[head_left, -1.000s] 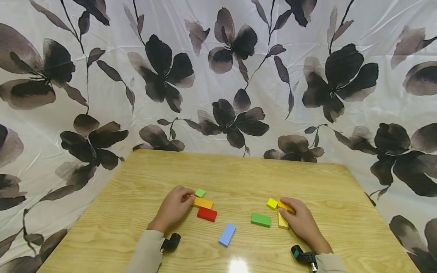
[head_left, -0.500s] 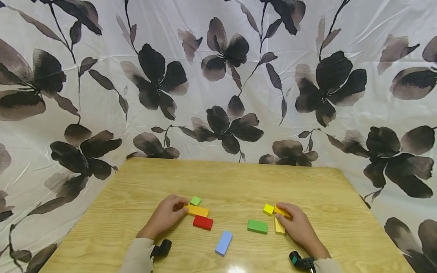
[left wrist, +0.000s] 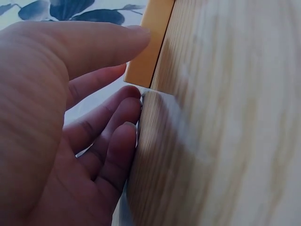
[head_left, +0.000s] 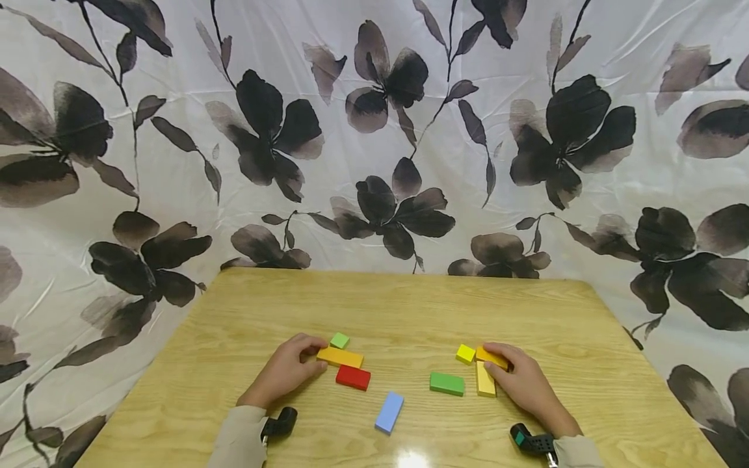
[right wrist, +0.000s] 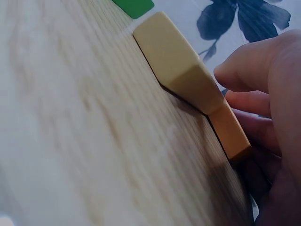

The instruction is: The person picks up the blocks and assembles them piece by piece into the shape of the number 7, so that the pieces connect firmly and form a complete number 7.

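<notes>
My left hand (head_left: 287, 367) is at the left end of an orange block (head_left: 341, 357) that lies flat. Its thumb and index finger are spread on either side of that end, which shows between them. In the left wrist view the thumb overlaps the orange block (left wrist: 151, 42). My right hand (head_left: 523, 383) is by a second orange block (head_left: 490, 357), index finger along its far side. This block meets the end of a pale yellow block (head_left: 486, 380) at a corner. In the right wrist view the thumb tip is beside the pale yellow block (right wrist: 171, 52), the orange block (right wrist: 229, 134) below it.
A light green block (head_left: 339, 340) and a red block (head_left: 353, 377) lie close to the left orange block. A blue block (head_left: 389, 413) is near the middle, a green block (head_left: 446, 383) and a yellow cube (head_left: 465, 353) on the right. Floral cloth hangs behind the wooden table (head_left: 404, 312).
My left thumb has drawn back from the left orange block, exposing its left end. My right hand has slid slightly right along its orange block. The head view has shifted a little.
</notes>
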Tool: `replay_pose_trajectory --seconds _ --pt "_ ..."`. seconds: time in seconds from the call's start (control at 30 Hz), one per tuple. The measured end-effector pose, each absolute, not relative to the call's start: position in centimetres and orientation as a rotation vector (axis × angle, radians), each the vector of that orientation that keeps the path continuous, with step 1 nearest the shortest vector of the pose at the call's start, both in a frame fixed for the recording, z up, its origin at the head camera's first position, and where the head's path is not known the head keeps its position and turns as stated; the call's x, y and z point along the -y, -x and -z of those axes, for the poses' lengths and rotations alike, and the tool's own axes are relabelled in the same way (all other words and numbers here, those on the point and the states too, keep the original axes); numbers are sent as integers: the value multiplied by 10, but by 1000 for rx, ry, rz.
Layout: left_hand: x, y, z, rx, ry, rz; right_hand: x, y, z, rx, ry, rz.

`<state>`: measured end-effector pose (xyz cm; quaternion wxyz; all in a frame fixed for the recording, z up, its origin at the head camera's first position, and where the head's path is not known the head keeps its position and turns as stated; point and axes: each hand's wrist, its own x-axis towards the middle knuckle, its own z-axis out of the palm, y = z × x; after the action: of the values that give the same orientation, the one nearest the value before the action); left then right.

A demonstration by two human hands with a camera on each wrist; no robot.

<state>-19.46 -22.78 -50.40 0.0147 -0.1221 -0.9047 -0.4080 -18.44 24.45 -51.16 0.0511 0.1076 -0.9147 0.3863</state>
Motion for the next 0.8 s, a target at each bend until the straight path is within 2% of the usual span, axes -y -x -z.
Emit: replay_pose_trajectory --seconds 0.8 --pt "223 194 504 2825 417 1201 -247 185 514 2747 -314 -1170"
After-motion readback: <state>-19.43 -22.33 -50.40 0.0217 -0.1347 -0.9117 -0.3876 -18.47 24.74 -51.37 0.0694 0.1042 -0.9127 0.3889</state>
